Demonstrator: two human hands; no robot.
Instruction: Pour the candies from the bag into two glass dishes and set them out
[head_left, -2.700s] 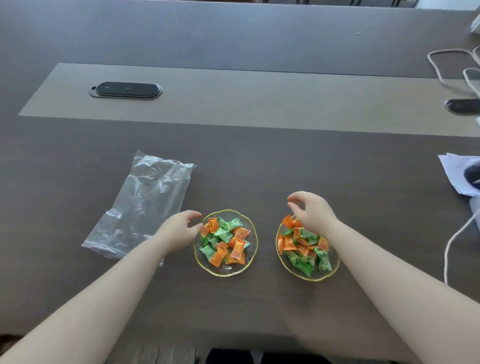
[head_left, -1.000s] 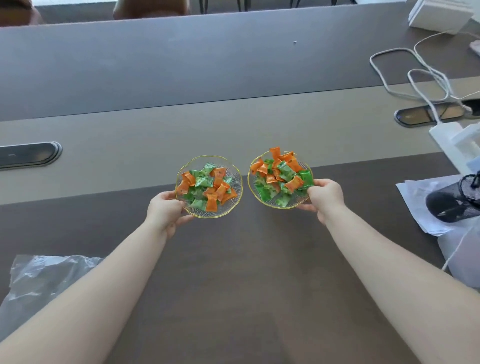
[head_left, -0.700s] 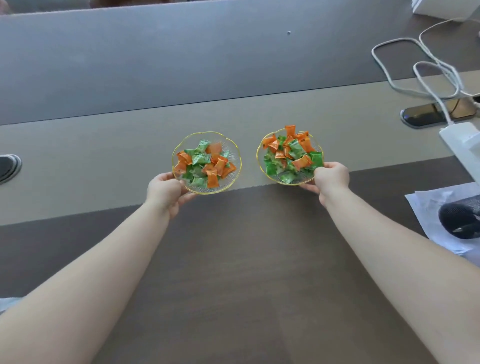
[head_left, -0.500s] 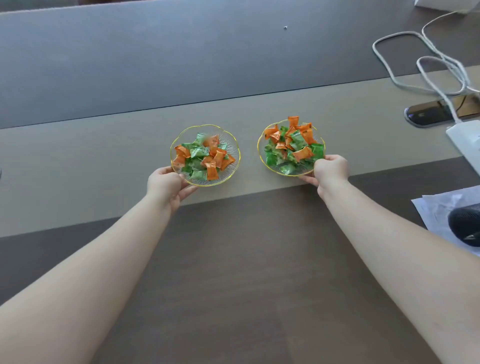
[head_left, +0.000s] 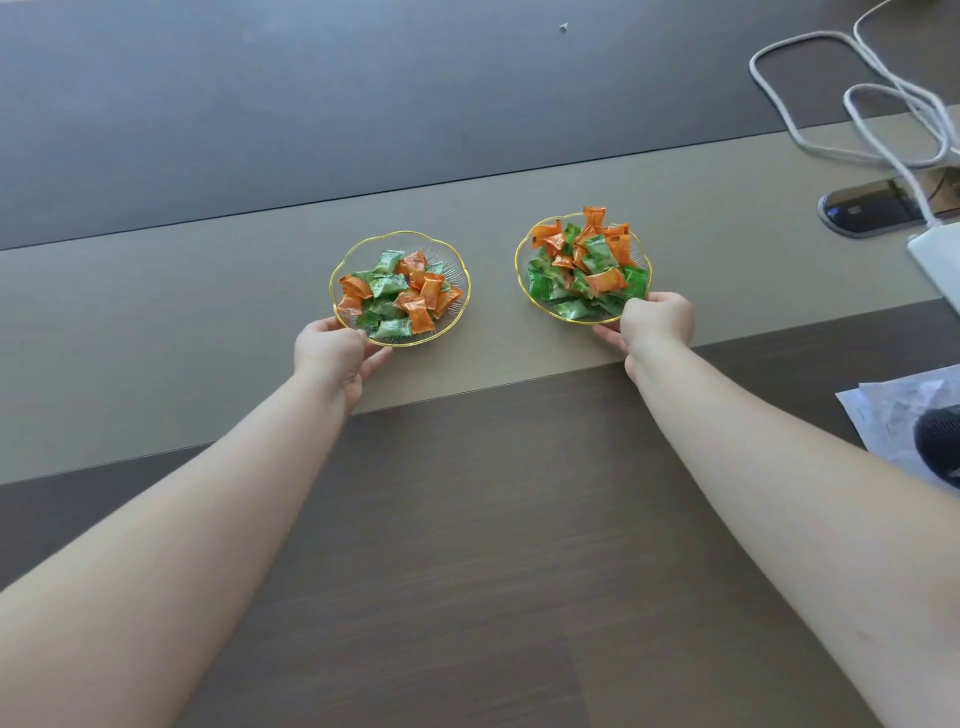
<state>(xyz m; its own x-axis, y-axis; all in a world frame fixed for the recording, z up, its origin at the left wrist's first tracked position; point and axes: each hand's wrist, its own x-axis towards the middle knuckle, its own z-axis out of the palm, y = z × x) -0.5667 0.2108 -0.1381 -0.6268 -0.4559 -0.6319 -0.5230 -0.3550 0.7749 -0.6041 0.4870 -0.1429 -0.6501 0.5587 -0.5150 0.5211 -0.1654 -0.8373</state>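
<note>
Two gold-rimmed glass dishes sit side by side on the table's light central strip (head_left: 156, 306), each heaped with orange and green wrapped candies. My left hand (head_left: 332, 356) grips the near-left rim of the left dish (head_left: 454, 260). My right hand (head_left: 655, 323) pinches the near-right rim of the right dish (head_left: 522, 249), thumb over the edge. Both arms are stretched far forward. The candy bag is out of view.
White cables (head_left: 852, 98) loop at the far right beside a dark oval socket cover (head_left: 867, 213) and a white power block (head_left: 940, 265). Papers (head_left: 883, 415) with a black object (head_left: 940, 447) on them lie at the right edge.
Both hands have carried the dishes away from me, from the dark near part of the table onto the light central strip. The bag has dropped out of view.
</note>
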